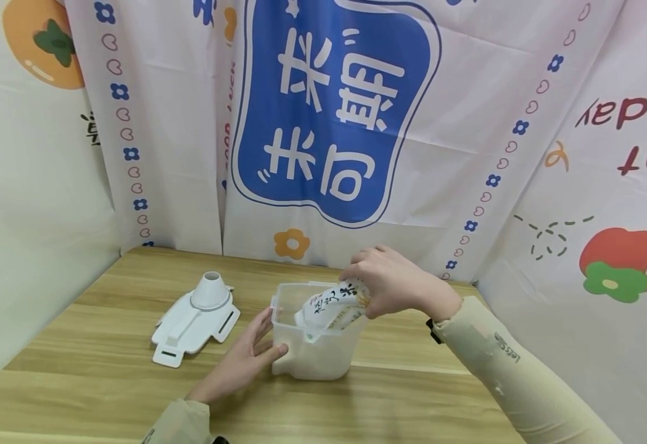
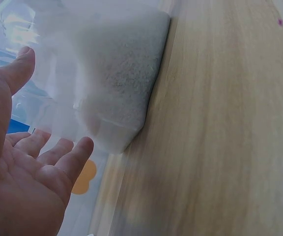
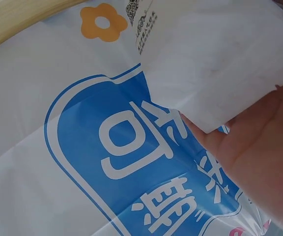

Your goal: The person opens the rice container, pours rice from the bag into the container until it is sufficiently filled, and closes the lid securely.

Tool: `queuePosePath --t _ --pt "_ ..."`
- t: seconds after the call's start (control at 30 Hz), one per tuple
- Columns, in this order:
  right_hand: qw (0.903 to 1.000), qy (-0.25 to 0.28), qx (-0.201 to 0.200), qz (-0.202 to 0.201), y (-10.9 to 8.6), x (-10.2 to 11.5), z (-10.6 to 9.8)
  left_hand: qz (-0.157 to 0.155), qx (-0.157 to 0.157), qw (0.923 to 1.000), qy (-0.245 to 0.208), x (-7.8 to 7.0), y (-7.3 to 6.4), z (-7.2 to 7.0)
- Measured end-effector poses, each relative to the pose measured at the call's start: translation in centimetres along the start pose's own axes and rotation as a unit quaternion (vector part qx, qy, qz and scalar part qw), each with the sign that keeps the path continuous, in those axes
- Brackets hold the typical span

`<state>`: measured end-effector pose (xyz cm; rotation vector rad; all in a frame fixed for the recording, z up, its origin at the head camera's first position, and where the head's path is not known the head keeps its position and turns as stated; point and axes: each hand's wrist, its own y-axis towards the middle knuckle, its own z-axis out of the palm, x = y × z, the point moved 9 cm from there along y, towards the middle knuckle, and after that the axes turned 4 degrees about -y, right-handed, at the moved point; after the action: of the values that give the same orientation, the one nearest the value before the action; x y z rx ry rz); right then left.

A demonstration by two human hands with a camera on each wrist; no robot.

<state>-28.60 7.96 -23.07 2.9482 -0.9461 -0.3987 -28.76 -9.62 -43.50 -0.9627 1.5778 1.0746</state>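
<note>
A translucent plastic storage container [image 1: 320, 357] stands on the table, and pale rice grains [image 2: 136, 64] show through its wall in the left wrist view. My right hand [image 1: 398, 283] grips a white printed rice bag [image 1: 331, 307] by its upper end. The bag is tilted, its lower end inside the container's rim; in the right wrist view its plain white side [image 3: 215, 64] faces the camera. At the container's left side is my left hand [image 1: 245, 361], thumb and fingers spread along the wall near the handle side.
To the left lies a white lid [image 1: 181, 327] with side flaps and a cone-shaped spout [image 1: 211, 291]. Printed cloth [image 1: 334, 123] hangs behind and on both sides of the wooden table [image 1: 107, 382].
</note>
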Motion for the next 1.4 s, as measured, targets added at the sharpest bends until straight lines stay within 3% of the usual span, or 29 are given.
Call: queuePosePath --t 0.33,0.63,0.93,1.13,1.4 --pt "0.9996 -0.008 -0.025 -0.003 -0.3 0.1 -0.3 0.000 -0.001 1.0000 0.005 0.2 0.0 0.0" --pt "0.9968 -0.013 -0.076 -0.020 -0.7 0.1 -1.2 -0.004 -0.001 0.9999 0.011 0.2 0.5 -0.2" --pt "0.9902 -0.021 -0.131 -0.041 -1.6 0.3 -1.6 -0.012 0.002 0.9999 0.006 0.6 0.3 -0.1" --pt "0.9861 -0.045 -0.147 -0.063 -1.8 1.1 -1.6 -0.016 0.001 0.9998 0.013 0.6 0.1 -0.1" --pt "0.9855 -0.038 -0.153 -0.064 -1.8 1.2 -1.6 -0.012 -0.002 0.9999 0.011 0.6 0.2 -0.2"
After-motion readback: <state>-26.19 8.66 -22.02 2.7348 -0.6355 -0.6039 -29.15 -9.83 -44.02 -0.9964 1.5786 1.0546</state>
